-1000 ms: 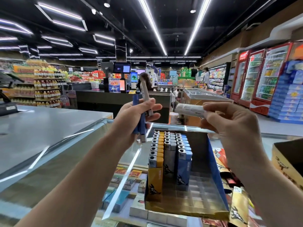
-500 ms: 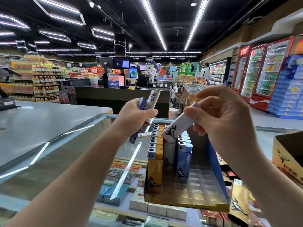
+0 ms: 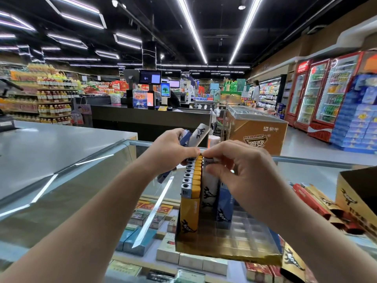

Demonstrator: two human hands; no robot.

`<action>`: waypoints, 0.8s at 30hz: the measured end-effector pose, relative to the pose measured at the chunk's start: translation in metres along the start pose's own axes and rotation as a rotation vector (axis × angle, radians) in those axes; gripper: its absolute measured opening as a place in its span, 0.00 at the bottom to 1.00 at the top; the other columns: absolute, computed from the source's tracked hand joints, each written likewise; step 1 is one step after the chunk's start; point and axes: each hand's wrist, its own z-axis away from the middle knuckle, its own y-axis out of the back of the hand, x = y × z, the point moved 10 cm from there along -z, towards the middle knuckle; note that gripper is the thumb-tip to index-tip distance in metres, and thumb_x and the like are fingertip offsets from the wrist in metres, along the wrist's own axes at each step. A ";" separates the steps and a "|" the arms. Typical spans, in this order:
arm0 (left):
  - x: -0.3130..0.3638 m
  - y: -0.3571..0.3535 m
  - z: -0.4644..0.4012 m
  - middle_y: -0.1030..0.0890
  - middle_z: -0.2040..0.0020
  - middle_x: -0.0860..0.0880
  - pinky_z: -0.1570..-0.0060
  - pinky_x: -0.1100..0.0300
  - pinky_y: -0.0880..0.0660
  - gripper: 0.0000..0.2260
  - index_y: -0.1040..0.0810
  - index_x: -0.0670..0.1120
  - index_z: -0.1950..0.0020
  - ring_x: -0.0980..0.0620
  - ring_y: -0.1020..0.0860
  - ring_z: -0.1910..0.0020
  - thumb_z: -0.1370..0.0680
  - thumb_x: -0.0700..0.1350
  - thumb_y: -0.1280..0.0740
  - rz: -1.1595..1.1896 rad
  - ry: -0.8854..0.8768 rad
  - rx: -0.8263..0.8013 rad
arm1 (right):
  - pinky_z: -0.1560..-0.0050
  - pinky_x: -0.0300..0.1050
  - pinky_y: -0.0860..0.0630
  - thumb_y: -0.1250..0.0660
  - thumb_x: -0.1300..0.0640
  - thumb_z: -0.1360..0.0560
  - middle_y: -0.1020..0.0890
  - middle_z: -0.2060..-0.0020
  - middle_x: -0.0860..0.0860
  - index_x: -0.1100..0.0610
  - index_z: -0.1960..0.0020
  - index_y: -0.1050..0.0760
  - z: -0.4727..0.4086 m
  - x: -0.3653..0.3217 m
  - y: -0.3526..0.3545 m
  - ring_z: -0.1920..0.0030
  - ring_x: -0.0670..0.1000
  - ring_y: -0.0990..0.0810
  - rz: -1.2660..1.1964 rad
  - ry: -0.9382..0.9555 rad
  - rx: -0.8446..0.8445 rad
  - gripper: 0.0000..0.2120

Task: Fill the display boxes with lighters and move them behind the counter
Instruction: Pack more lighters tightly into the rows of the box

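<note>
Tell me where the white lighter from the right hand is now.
Head view, centre: the white lighter stands in the display box, between the yellow row and the blue lighters, its top pinched by the right hand.

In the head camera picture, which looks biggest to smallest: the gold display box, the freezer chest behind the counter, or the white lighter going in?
1. Gold display box
2. Freezer chest; farther away, so really bigger
3. White lighter

Typical supermarket backdrop here. Glass counter (image 3: 85, 180) with cigarette packs (image 3: 179, 256) lined up under it, and a grey countertop (image 3: 51, 144) off to the left. Dark checkout desk (image 3: 149, 119) straight ahead with screens (image 3: 150, 77) on top. A chest freezer (image 3: 257, 125) sits beside it, red drink fridges (image 3: 326, 92) along the right wall, shelves of bottled drinks (image 3: 53, 94) on the left. A person (image 3: 256, 91) stands way back.
</note>
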 end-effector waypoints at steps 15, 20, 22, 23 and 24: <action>-0.002 -0.004 0.001 0.24 0.60 0.51 0.77 0.72 0.32 0.09 0.29 0.53 0.55 0.57 0.25 0.68 0.27 0.47 0.29 -0.051 0.034 -0.039 | 0.54 0.35 0.34 0.28 0.60 0.30 0.22 0.60 0.46 0.54 0.59 0.18 0.001 0.017 -0.023 0.56 0.45 0.30 -0.007 -0.121 -0.174 0.02; 0.013 0.006 0.005 0.23 0.61 0.50 0.75 0.73 0.31 0.08 0.27 0.53 0.55 0.59 0.23 0.71 0.27 0.45 0.29 0.000 -0.064 0.022 | 0.52 0.35 0.35 0.31 0.55 0.27 0.23 0.60 0.42 0.50 0.55 0.19 0.003 0.020 -0.018 0.54 0.42 0.30 -0.054 -0.153 -0.139 0.03; 0.028 0.013 0.010 0.23 0.61 0.51 0.75 0.72 0.30 0.09 0.26 0.52 0.53 0.60 0.24 0.74 0.28 0.44 0.28 0.081 -0.139 0.051 | 0.55 0.34 0.33 0.32 0.55 0.27 0.24 0.62 0.40 0.49 0.53 0.20 0.004 0.022 -0.010 0.57 0.41 0.28 -0.082 -0.167 -0.061 0.04; 0.037 0.017 0.013 0.23 0.62 0.53 0.75 0.71 0.30 0.10 0.25 0.52 0.53 0.60 0.25 0.75 0.30 0.45 0.27 0.123 -0.180 0.065 | 0.57 0.34 0.32 0.32 0.56 0.27 0.24 0.63 0.40 0.49 0.52 0.21 0.004 0.024 -0.005 0.59 0.40 0.27 -0.107 -0.177 -0.014 0.05; 0.046 0.020 0.016 0.22 0.64 0.54 0.76 0.71 0.30 0.11 0.25 0.52 0.53 0.60 0.26 0.76 0.32 0.47 0.27 0.168 -0.219 0.069 | 0.60 0.34 0.30 0.32 0.57 0.27 0.23 0.64 0.41 0.50 0.52 0.21 0.004 0.026 0.001 0.62 0.40 0.27 -0.136 -0.191 0.038 0.05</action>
